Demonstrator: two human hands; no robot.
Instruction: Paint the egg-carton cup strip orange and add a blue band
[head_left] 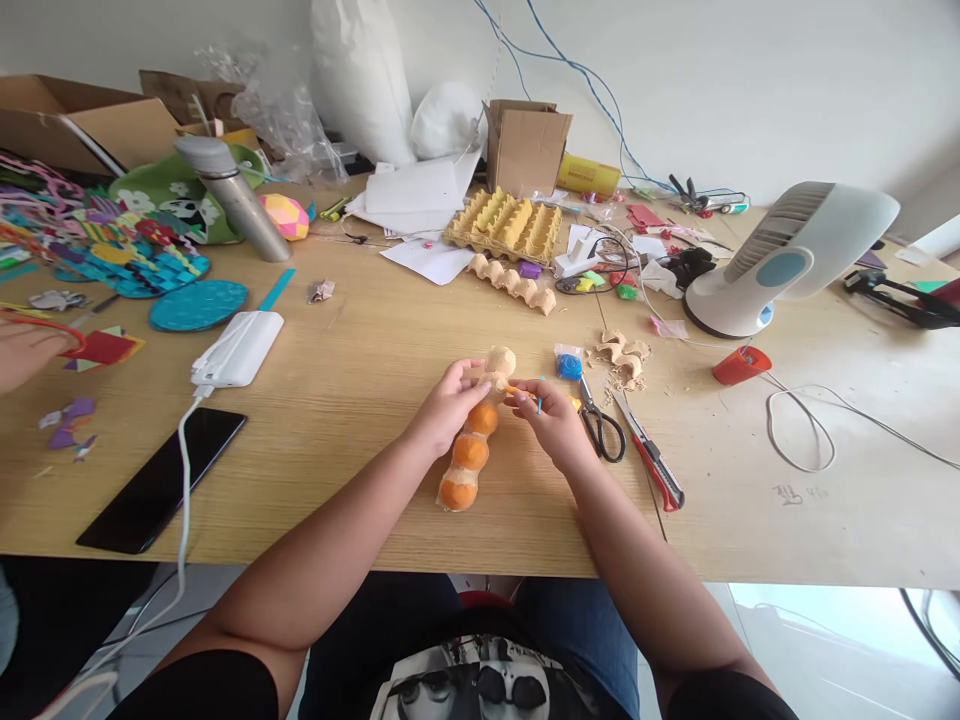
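A strip of egg carton [470,454] lies lengthwise before me on the table. Its nearer bumps are coated in smooth orange, while the far end [501,360] is bare pale card. My left hand [454,408] is closed on the strip's left side near the far end, thumb on top. Between the fingers of my right hand [553,418] is a thin orange stick [520,391], its tip at the strip by a bare bump. A bit of blue shows by those fingers. Right of this hand are black-handled scissors [602,425], a blue lump in clear wrap [569,366] and a red utility knife [654,458].
Carton scraps [624,352] lie beyond the knife. A white fan [780,265] and an orange cup [741,366] stand right. Left are a phone [161,480], a cabled power bank [240,350], a metal flask [244,205] and another person's hand [30,352]. Yellow egg trays [504,226] sit behind.
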